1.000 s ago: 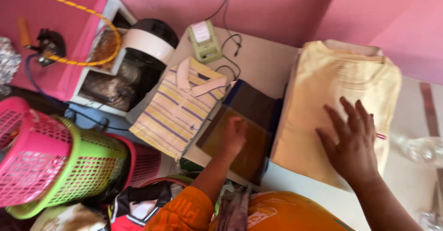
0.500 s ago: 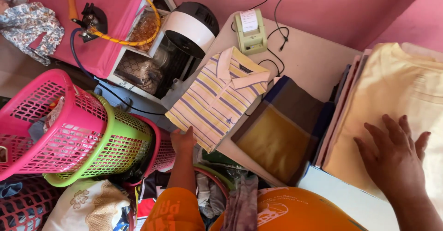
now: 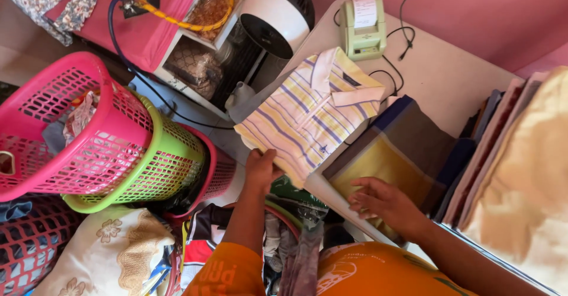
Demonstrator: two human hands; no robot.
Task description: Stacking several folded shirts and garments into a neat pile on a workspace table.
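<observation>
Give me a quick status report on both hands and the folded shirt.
Left hand gripping near edge of folded yellow striped polo shirt. Right hand open, resting on folded mustard-and-brown cloth. Stacked pink and green plastic laundry baskets close on left.

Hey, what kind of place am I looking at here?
Probably a small laundry or ironing shop: folded garments like the striped polo shirt lie stacked on a table, plastic laundry baskets hold clothes, and a small receipt printer sits nearby.

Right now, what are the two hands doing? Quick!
Left hand: closed on the near edge of the folded striped polo shirt.
Right hand: open, fingers spread, resting on the folded brown and yellow cloth.
</observation>
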